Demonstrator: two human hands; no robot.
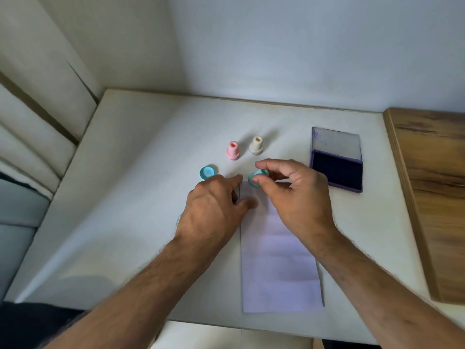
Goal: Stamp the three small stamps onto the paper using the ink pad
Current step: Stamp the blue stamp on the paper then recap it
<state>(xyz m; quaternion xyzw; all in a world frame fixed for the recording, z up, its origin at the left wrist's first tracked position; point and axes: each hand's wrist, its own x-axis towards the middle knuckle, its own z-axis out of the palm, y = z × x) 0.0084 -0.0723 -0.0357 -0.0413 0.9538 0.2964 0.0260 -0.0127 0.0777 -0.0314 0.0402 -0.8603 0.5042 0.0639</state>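
Note:
My right hand point(293, 195) pinches a teal stamp point(255, 178) between thumb and fingers, tilted, just above the top end of the white paper point(279, 263). My left hand point(214, 210) rests with loose fingers at the paper's top left corner, fingertips on the table. A round blue cap point(207, 172) lies on the table just beyond the left hand. A pink stamp point(233, 150) and a cream stamp point(256, 145) stand upright behind them. The purple ink pad point(337, 172) lies open to the right, its lid point(336, 144) folded back.
The white table point(130, 197) meets a wall at the back. A wooden board point(432, 192) lies along the right edge. Cushions point(32, 137) sit beyond the table's left edge.

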